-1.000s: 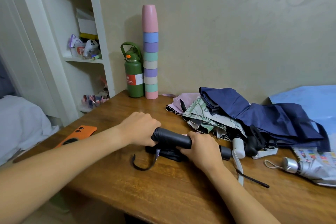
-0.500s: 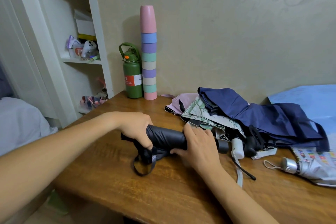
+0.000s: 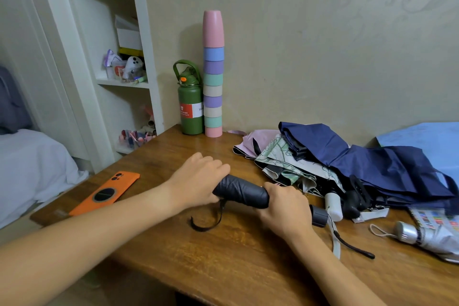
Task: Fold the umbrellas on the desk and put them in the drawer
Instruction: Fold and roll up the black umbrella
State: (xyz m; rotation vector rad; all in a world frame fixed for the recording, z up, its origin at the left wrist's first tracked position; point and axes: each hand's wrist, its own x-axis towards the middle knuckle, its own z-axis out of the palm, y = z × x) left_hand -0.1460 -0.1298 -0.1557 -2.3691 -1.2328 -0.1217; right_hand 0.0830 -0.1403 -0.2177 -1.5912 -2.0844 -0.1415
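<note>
Two hands, one brolly: both clamped round the black umbrella point(image 3: 240, 193), fingers curled tight
Left hand point(image 3: 198, 184): wrapped over the tip end of the roll, far side from the handle
Right hand point(image 3: 285, 208): gripping the handle end, black handle point(image 3: 318, 216) poking out just past the knuckles
Umbrella spot: lying across the desk point(image 3: 223, 256) between the two fists, canopy rolled into a neat tube, tip end tilted slightly up
Strap point(image 3: 207, 221): dangling loose below the roll, curling onto the wood, not wrapped yet
Step, best guess: tightening the roll on this one, closure not done
Next move probably: keep the roll squeezed with one hand, free the other to catch the strap and wind it round before letting go
Beyond the handle: pile of unfolded umbrellas point(image 3: 347, 164) just right of it, navy on top, patterned and pink underneath, silver umbrella point(image 3: 427, 236) nearer the desk edge
Drawer: not in view, can't tell where
Left of the roll: orange phone point(image 3: 106, 192), well apart
</note>
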